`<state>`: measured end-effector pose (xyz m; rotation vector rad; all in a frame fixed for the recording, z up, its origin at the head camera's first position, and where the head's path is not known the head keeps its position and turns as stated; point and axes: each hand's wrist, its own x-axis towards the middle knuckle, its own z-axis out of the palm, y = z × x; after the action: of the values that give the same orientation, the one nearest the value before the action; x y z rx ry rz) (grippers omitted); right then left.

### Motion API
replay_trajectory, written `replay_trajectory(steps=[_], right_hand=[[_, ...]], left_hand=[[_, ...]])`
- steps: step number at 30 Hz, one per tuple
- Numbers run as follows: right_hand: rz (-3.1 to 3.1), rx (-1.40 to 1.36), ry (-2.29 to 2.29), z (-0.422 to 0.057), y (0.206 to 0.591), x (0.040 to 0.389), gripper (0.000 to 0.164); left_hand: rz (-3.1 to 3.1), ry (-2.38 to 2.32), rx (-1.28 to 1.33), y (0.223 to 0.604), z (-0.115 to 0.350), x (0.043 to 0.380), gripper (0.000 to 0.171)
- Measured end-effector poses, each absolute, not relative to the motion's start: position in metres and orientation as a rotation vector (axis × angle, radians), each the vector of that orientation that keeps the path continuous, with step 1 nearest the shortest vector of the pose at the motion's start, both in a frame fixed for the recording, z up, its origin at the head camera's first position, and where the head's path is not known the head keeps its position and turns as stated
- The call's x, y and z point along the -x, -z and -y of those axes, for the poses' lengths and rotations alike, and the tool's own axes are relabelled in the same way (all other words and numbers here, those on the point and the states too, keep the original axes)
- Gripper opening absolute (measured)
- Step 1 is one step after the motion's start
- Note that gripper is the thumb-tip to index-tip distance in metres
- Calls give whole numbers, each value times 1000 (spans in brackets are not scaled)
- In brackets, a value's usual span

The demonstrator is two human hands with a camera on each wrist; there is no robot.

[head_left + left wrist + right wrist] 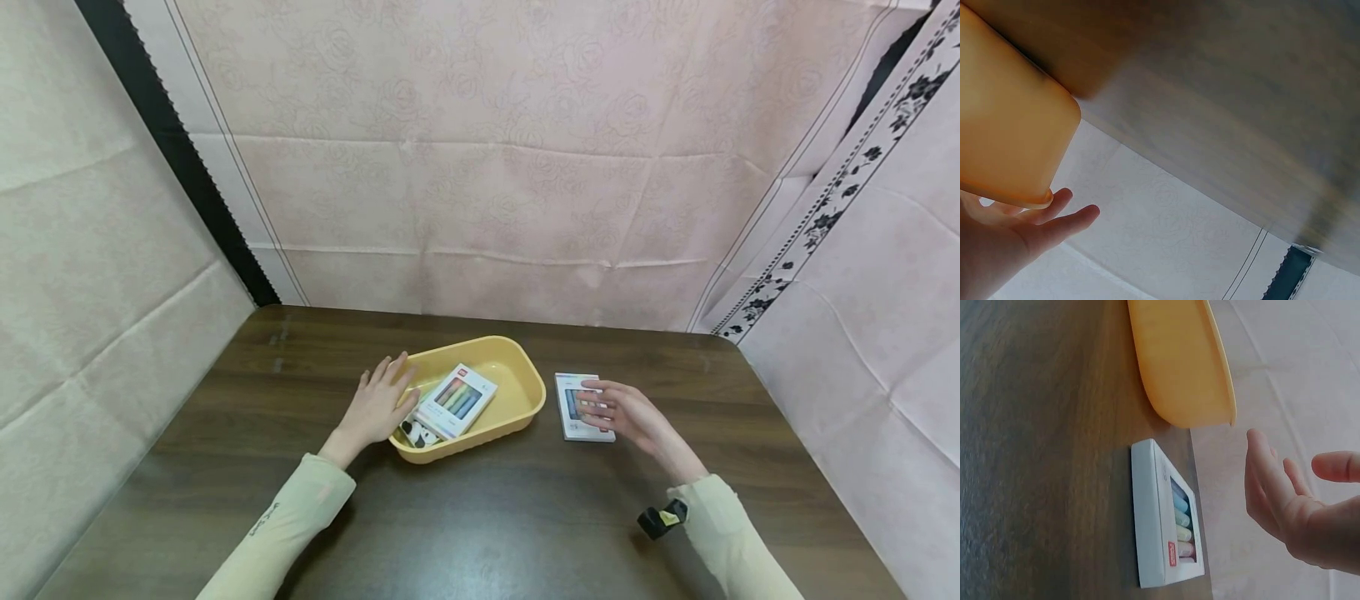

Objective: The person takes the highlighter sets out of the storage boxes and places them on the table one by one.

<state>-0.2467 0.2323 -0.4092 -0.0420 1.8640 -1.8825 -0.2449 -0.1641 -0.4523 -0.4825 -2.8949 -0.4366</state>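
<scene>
A yellow plastic tray (517,387) stands on the table, holding a white box (459,402) whose window shows pastel-coloured sticks. Partly under that box lies a black-and-white patterned item (416,433); its kind is unclear. My left hand (375,408) is at the tray's left end, fingers spread and straight by the rim; the left wrist view shows its fingers beside the tray's rim (1041,203). To the right of the tray, a similar white box (567,417) of coloured sticks lies flat on the table. Just above it hovers my right hand (633,417), fingers loosely extended, apart from the box in the right wrist view.
The dark wood-grain table (465,533) has its far edge against a pale patterned cloth (480,208). More cloth hangs at the left and right sides. A black device (663,518) is worn on the right wrist.
</scene>
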Motion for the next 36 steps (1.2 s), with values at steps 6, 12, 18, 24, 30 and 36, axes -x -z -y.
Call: replay_trajectory(steps=[6,12,18,24,30,36], right_hand=[[-1838,92,1883,-226,407,248,46],[-1809,144,1891,-219,404,248,47],[-1776,202,1903,-212,401,248,48],[-1752,237,1906,-206,397,248,48],[-1734,279,1918,-200,395,248,46],[-1729,295,1922,-193,393,250,44]], left_hand=[[2892,451,478,454,164,246,49],[2895,454,481,454,164,246,50],[2901,461,481,452,163,245,49],[2897,465,477,451,163,244,49],[2894,463,481,452,163,244,49],[2894,460,482,452,164,245,49]])
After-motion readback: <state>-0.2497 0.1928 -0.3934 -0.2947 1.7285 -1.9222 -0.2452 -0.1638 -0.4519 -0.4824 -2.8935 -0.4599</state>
